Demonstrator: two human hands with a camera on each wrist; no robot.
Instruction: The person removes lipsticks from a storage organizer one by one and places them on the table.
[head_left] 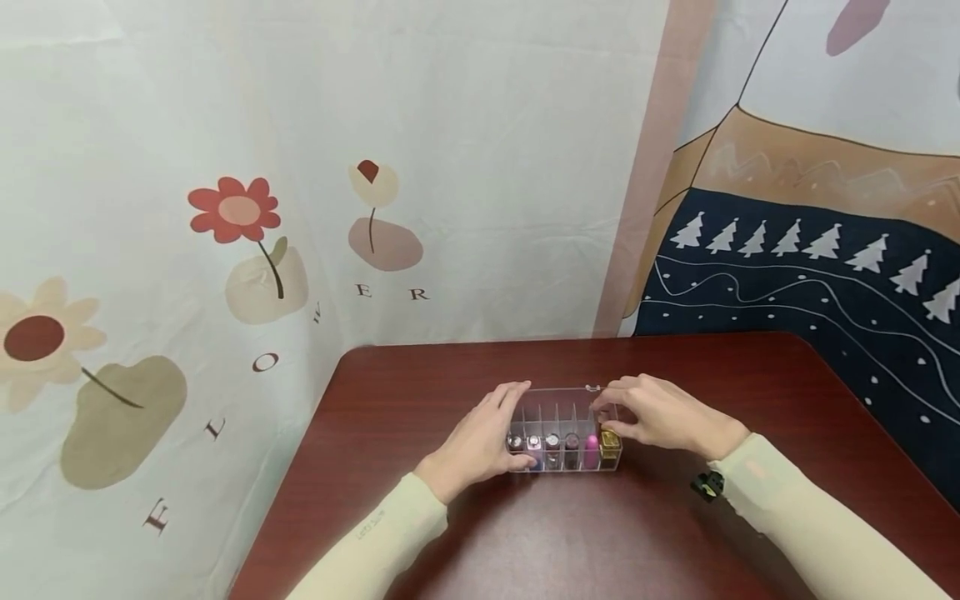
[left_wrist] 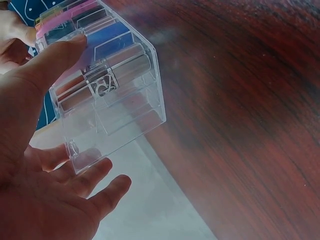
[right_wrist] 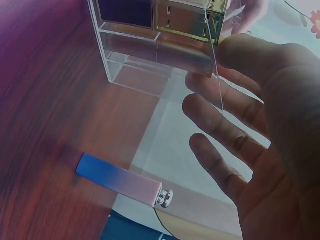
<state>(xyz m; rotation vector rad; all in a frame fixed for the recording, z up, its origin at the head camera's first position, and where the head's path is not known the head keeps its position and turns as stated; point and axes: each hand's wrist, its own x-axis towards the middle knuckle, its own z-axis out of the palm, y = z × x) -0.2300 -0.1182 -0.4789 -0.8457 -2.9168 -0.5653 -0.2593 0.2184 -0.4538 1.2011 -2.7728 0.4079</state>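
A clear divided lipstick organizer [head_left: 566, 468] stands on the table, its front row filled with several lipsticks, including a pink one [head_left: 592, 451] and a gold one [head_left: 610, 448]. My left hand [head_left: 480, 435] grips its left end, thumb across the front and fingers at the side and back. At the right end, my right hand [head_left: 656, 414] pinches the top of a brownish tube [right_wrist: 185, 56] in the compartment behind the gold one; the fingertips are partly hidden. A blue-to-pink lipstick tube [right_wrist: 120, 180] with a silver top stands beside the organizer in the right wrist view.
The reddish-brown wooden table [head_left: 420, 392] reaches back to a pale flower-print cloth [head_left: 487, 167]. On the right hangs a dark blue cloth [head_left: 750, 283] with white trees. Near the right sleeve is a small black device [head_left: 707, 485].
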